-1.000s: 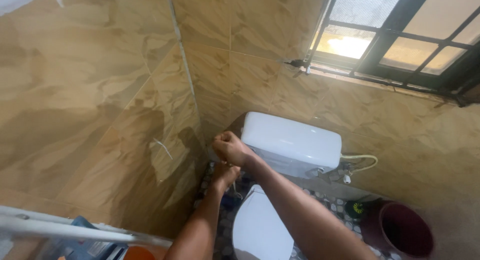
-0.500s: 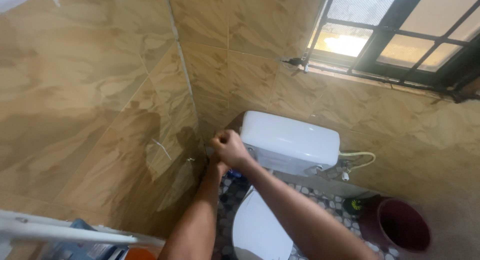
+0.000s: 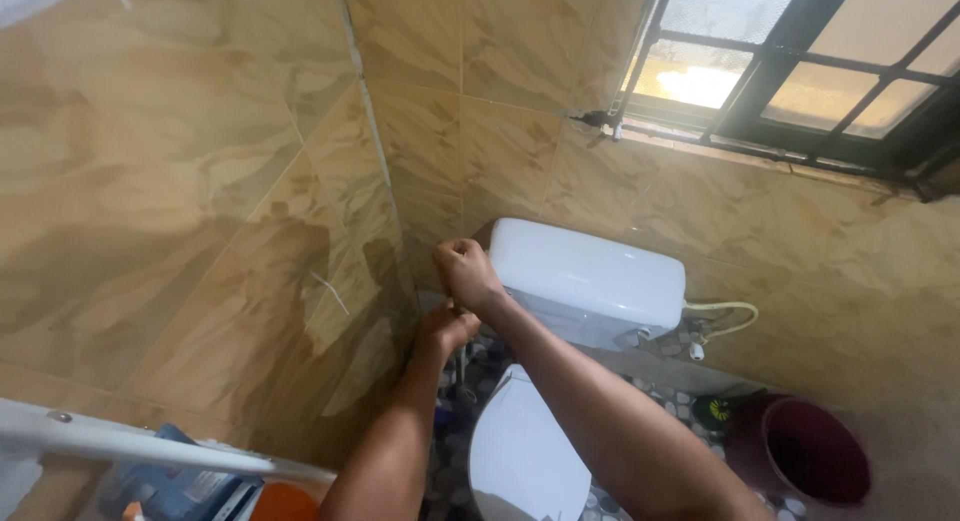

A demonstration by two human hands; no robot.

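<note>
The white toilet cistern (image 3: 590, 281) sits lid on, its closed seat (image 3: 525, 451) just below. At its left end, the right hand (image 3: 468, 273) is fisted; just beneath, the left hand (image 3: 447, 331) curls closed — around what, I cannot tell. The work there looks unfinished, with both hands engaged.

A single head-worn camera looks steeply down into a tiled corner, close above the white toilet cistern (image 3: 588, 278) at centre frame, with a barred window (image 3: 800, 61) in the upper right.
</note>
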